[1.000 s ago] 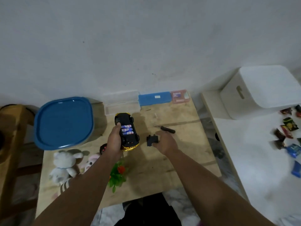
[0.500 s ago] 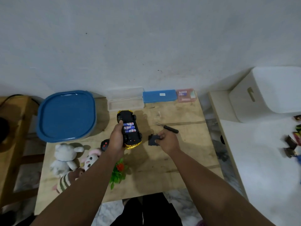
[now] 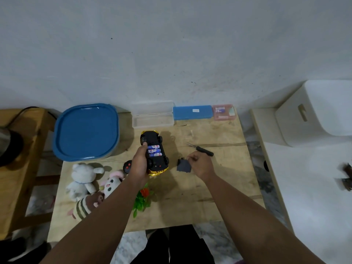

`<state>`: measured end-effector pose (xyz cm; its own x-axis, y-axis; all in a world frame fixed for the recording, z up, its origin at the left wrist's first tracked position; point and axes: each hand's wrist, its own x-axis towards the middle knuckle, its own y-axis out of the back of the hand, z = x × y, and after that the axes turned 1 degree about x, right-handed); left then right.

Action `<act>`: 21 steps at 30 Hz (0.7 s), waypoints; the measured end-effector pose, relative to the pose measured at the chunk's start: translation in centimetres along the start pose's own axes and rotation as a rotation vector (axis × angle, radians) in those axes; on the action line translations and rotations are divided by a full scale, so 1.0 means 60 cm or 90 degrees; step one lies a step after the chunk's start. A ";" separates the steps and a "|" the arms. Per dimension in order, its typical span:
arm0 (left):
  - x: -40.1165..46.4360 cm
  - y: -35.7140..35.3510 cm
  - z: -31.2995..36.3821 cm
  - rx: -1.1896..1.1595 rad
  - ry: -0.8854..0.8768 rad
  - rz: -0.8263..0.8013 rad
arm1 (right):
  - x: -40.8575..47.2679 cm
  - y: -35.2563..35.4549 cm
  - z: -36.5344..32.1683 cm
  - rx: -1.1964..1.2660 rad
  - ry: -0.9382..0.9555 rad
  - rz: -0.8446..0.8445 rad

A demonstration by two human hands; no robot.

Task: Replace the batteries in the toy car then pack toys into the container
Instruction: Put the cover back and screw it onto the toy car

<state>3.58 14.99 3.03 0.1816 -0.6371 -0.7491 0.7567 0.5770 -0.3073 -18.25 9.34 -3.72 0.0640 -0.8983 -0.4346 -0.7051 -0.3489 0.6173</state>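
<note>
At centre frame the upturned toy car (image 3: 154, 154), three batteries (image 3: 154, 150) seated in its open bay, is gripped by the left hand (image 3: 140, 164); the battery cover (image 3: 183, 165) is pinched by the right hand (image 3: 201, 164) fingers just right of it. Farther back, upper left, the blue-lidded container (image 3: 85, 132) is closed on the surface (image 3: 209, 187), contents hidden. Since the earlier frame, the cover is seen lowered slightly.

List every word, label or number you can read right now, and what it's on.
None is legible.
Batteries in the toy car: blue and white label print, too blurred.
Blue case: small white sticker, too small.
Pink packet: printed text, too blurred.
</note>
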 end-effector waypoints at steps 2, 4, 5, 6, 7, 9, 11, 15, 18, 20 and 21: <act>-0.010 0.001 0.002 0.001 0.007 0.004 | -0.002 -0.003 0.001 -0.026 0.002 0.007; -0.027 0.001 0.010 -0.003 0.013 0.007 | -0.014 0.003 -0.008 -0.056 0.009 0.007; -0.038 0.001 0.015 -0.008 0.018 0.004 | -0.022 0.009 -0.014 -0.064 0.006 0.007; -0.049 0.002 0.020 -0.012 0.024 -0.003 | -0.028 0.015 -0.019 -0.061 0.005 0.003; -0.059 0.004 0.025 -0.015 0.030 -0.010 | -0.035 0.023 -0.027 -0.055 0.005 0.002; -0.081 0.006 0.038 -0.019 0.046 -0.034 | -0.046 0.045 -0.054 -0.034 0.026 0.019; -0.100 0.008 0.053 -0.025 0.070 -0.066 | -0.053 0.071 -0.093 0.025 0.078 0.070; -0.118 0.014 0.081 0.051 0.074 -0.146 | -0.088 0.117 -0.198 0.220 0.169 0.095; -0.128 0.004 0.097 0.091 0.043 -0.203 | -0.120 0.120 -0.260 0.273 0.234 0.055; -0.136 -0.005 0.105 0.108 0.024 -0.227 | -0.133 0.109 -0.281 0.291 0.268 0.036; -0.139 -0.008 0.107 0.110 0.016 -0.239 | -0.138 0.103 -0.287 0.293 0.277 0.031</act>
<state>5.76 16.74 13.22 -0.1407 -0.7724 -0.6193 0.8626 0.2114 -0.4597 -10.98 10.01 14.95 0.2364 -0.9705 -0.0473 -0.9399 -0.2408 0.2421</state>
